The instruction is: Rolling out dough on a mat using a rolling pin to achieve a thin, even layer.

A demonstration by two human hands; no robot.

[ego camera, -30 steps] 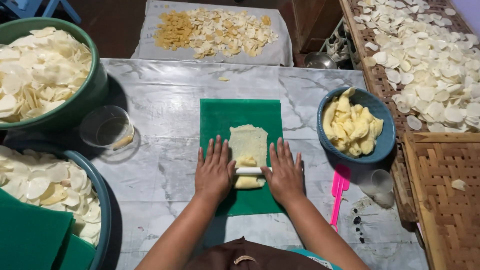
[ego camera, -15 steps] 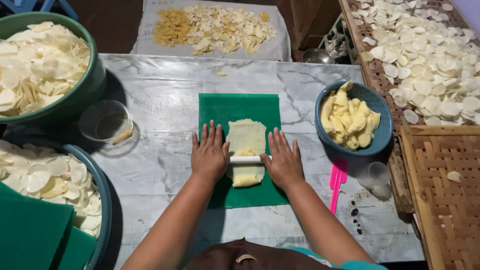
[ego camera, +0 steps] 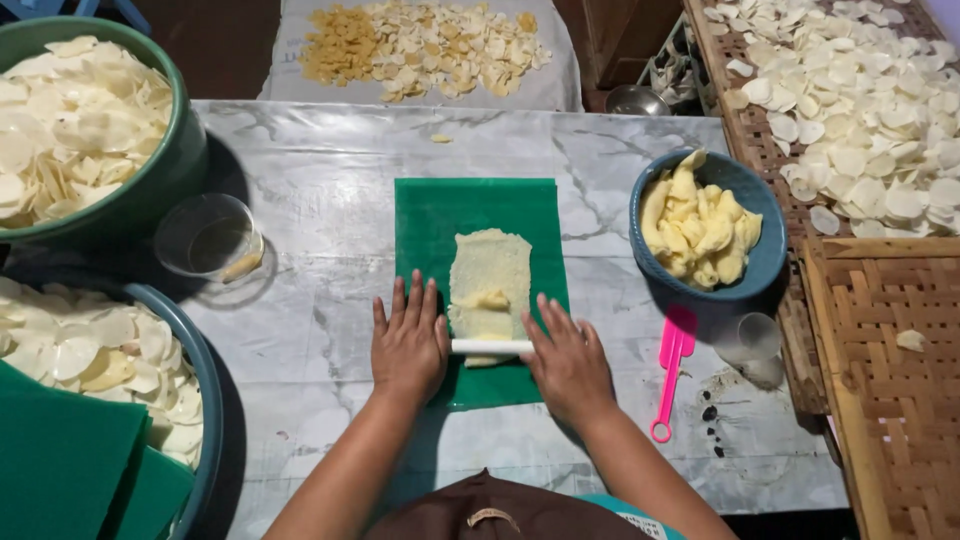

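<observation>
Down on the grey marbled table [ego camera: 300,180] we press our left hand [ego camera: 408,340] and our right hand [ego camera: 568,362] flat, fingers spread and straight, on the two ends of a thin white rolling pin [ego camera: 492,347]; neither hand grips it. The pin lies across the near end of a pale yellow sheet of flattened dough [ego camera: 488,280], which rests on a green plastic mat [ego camera: 480,215]; to the right a blue bowl [ego camera: 760,270] holds yellow dough lumps [ego camera: 700,225], with a pink plastic scraper [ego camera: 670,385] just beside it; left, a clear glass cup [ego camera: 208,238] stands near a green basin [ego camera: 150,190] of white round slices [ego camera: 70,120].
</observation>
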